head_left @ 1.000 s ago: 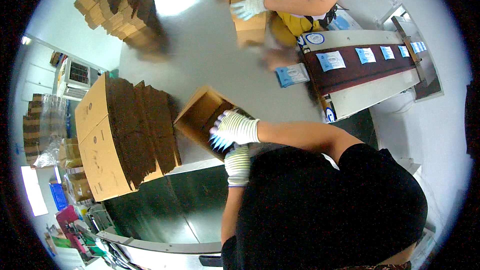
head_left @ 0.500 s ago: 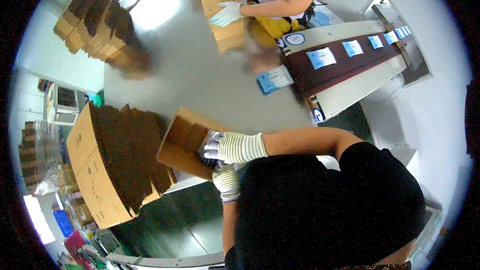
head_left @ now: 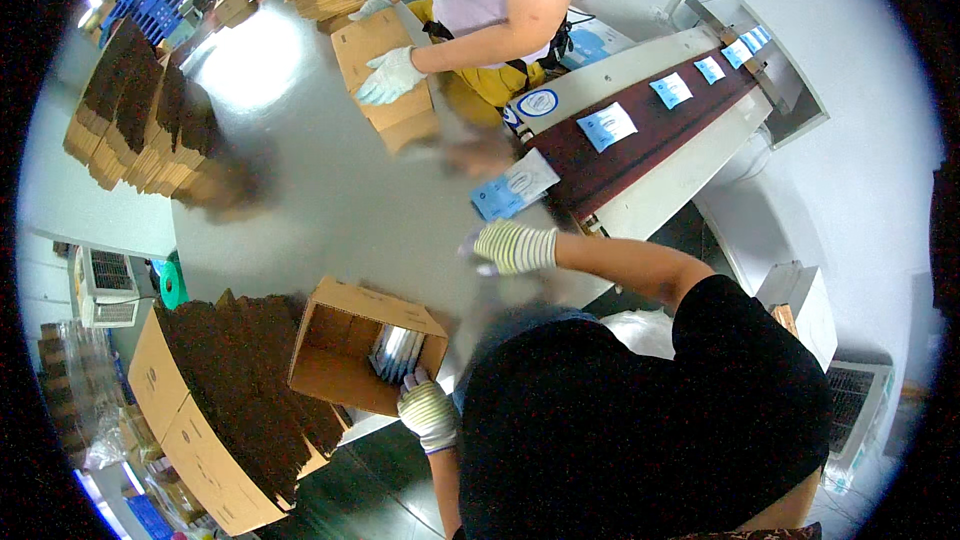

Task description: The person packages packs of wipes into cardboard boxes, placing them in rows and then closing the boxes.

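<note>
An open cardboard box [head_left: 330,340] lies with its mouth facing left and towards me. Several blue-and-white packets [head_left: 396,352] stand side by side inside it. My left hand [head_left: 428,414], in a striped glove, grips the box's near edge, its fingertips over the rim beside the packets. My right hand [head_left: 512,247], gloved alike, is over the table away from the box, fingers apart and a little blurred, nothing seen in them. Just beyond it, loose packets [head_left: 515,185] lie overlapped at the conveyor's end.
A dark red conveyor belt [head_left: 640,155] carries more packets from a wall opening. Flattened cartons [head_left: 240,380] stand left of the box, with another stack [head_left: 140,130] farther off. Across the grey table [head_left: 300,210], a person in gloves handles a folded carton [head_left: 385,70].
My right hand has left the box and moved away towards the loose packets. My left hand stays at the box, where packets now show. The whole view has shifted.
</note>
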Motion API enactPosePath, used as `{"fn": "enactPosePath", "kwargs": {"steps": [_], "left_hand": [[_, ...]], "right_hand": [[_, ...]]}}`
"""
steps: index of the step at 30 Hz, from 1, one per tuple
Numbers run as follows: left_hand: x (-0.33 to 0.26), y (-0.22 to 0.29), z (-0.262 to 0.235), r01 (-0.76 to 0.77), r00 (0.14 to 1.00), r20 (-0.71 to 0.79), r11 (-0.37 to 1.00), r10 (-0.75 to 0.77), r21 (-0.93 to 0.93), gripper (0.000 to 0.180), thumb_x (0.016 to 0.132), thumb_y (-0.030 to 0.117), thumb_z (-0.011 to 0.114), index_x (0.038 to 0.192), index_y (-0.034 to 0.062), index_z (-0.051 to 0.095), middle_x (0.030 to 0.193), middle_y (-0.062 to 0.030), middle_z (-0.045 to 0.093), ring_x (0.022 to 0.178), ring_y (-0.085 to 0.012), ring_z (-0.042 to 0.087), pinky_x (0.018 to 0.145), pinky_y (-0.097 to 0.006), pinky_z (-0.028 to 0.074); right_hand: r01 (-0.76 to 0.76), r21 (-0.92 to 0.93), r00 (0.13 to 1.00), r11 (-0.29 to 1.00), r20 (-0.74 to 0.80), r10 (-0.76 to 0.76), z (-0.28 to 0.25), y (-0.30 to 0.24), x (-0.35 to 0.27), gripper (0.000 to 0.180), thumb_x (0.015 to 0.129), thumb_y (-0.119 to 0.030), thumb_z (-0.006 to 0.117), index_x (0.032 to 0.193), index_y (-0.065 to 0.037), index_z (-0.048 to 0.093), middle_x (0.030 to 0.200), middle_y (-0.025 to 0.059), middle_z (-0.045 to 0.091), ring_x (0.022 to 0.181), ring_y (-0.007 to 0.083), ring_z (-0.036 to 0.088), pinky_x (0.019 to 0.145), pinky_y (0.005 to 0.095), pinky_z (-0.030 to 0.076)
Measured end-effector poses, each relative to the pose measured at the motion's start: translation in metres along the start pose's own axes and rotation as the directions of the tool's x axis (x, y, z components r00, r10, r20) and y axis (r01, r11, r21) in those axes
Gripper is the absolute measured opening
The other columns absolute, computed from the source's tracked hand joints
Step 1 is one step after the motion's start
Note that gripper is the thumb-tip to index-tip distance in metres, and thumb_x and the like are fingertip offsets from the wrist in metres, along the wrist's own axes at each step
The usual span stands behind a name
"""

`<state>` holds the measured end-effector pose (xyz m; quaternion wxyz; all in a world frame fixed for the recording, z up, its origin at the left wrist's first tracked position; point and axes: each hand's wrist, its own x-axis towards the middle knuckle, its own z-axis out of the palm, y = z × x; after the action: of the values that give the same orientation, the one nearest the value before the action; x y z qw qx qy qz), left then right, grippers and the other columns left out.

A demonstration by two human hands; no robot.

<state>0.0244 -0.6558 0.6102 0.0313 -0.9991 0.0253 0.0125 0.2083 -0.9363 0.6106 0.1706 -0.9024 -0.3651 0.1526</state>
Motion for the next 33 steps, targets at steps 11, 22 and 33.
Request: {"fn": "enactPosePath", "kwargs": {"steps": [11,22,33], "left_hand": [[0.012,-0.007,-0.002,0.027,0.999,0.019,0.999,-0.026,-0.024,0.023,0.074,0.017,0.055,0.095,0.0081,0.059,0.082,-0.0086,0.058,0.075,-0.0267,0.058,0.063,-0.041,0.045],[0.015,-0.005,-0.002,0.006,0.998,0.055,0.999,-0.004,-0.043,0.028,0.072,0.017,0.055,0.098,0.0068,0.058,0.086,-0.0098,0.059,0.078,-0.028,0.058,0.065,-0.042,0.046],[0.012,-0.005,0.001,-0.036,0.999,0.01,0.999,0.036,0.041,0.017,0.079,0.019,0.048,0.092,0.0105,0.056,0.086,-0.0063,0.059,0.081,-0.0233,0.061,0.067,-0.038,0.048]], "right_hand": [[-0.349,-0.288,0.907,0.892,0.138,0.399,-0.074,0.128,0.039,0.042,0.075,-0.025,0.065,0.113,-0.007,0.059,0.096,0.0191,0.064,0.093,0.0351,0.061,0.081,0.0449,0.048],[-0.374,-0.157,0.719,0.914,0.574,0.392,-0.01,0.208,0.063,0.084,0.055,-0.037,0.082,0.125,-0.004,0.049,0.12,0.0158,0.057,0.106,0.0309,0.056,0.092,0.0373,0.044],[-0.281,-0.251,0.949,0.926,0.069,0.307,0.08,0.006,-0.032,0.083,0.054,-0.041,0.08,0.12,-0.001,0.047,0.105,0.0196,0.06,0.098,0.0366,0.058,0.086,0.0416,0.047]]}}
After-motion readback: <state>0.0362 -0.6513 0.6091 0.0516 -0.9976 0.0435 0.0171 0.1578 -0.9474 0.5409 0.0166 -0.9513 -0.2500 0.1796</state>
